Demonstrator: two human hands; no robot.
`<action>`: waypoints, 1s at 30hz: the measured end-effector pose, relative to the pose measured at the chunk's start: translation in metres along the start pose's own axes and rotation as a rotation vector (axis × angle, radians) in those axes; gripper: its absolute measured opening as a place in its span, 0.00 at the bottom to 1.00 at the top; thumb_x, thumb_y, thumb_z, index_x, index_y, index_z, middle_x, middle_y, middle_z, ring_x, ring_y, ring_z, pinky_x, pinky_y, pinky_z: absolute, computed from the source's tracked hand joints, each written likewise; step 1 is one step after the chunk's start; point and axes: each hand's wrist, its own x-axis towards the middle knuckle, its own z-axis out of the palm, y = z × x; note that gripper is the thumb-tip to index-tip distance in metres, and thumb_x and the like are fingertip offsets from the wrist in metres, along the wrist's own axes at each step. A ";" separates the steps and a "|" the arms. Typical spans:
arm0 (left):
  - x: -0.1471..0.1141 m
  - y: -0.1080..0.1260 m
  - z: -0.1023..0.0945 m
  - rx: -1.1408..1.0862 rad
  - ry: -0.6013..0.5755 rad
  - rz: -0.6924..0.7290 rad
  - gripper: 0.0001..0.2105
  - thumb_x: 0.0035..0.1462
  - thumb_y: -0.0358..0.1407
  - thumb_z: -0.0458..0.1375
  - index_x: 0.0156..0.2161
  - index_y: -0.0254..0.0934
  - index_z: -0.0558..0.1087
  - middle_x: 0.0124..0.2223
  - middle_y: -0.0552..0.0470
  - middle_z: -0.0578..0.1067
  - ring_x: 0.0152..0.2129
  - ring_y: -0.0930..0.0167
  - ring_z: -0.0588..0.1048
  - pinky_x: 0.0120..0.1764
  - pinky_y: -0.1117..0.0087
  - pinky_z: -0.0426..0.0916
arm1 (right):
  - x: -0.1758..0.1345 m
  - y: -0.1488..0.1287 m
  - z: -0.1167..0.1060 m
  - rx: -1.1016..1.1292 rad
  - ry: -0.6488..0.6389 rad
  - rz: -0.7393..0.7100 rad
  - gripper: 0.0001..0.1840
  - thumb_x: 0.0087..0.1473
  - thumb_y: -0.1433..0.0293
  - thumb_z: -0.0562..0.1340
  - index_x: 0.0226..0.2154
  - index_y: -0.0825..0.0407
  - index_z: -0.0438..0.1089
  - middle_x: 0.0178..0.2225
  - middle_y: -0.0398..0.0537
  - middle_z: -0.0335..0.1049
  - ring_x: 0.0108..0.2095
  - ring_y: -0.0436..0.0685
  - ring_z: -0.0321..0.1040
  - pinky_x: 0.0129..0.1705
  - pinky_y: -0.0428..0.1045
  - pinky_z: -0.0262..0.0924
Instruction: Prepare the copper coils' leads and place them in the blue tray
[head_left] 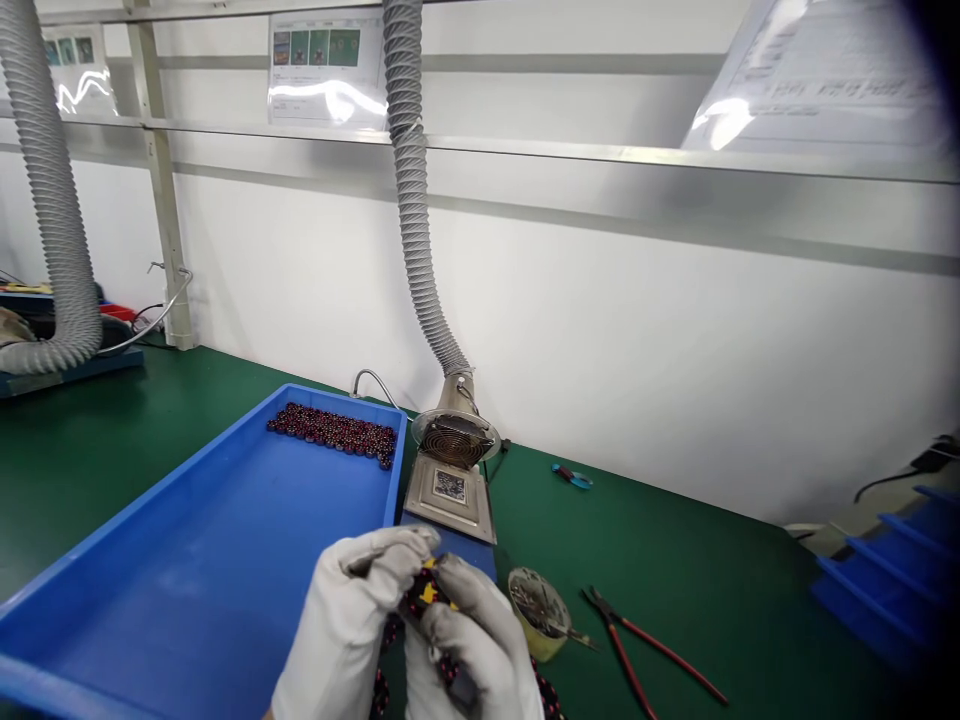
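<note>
My left hand (356, 610), in a white glove, is closed at the fingertips on a dark, pink-flecked piece (414, 600) with yellow patches. My right hand (480, 635), also gloved, has its fingers wrapped round the same piece from the other side. Its exact kind cannot be made out, since the gloves cover much of it. More of the same dark, pink-flecked material (381, 690) hangs below and between the hands. Just beyond the hands stands a metal hot plate (450, 490) with a patterned square in its middle. To their right is a small round tub (541, 605) with a thin tool across it.
A large blue tray (217, 590) lies left, with many small dark-red round parts (334, 430) at its far end. An extraction hose (412, 200) ends in a hood (456, 430) over the plate. Red-handled pliers (630, 640), blue cutters (574, 476) and blue bins (889, 580) are right.
</note>
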 end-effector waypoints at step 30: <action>-0.004 0.027 -0.008 0.224 0.062 0.058 0.15 0.44 0.29 0.60 0.40 0.40 0.74 0.38 0.53 0.77 0.38 0.68 0.74 0.36 0.77 0.69 | -0.006 0.008 0.001 -0.035 0.013 -0.027 0.07 0.51 0.77 0.60 0.34 0.52 0.67 0.41 0.48 0.67 0.41 0.58 0.67 0.41 0.54 0.65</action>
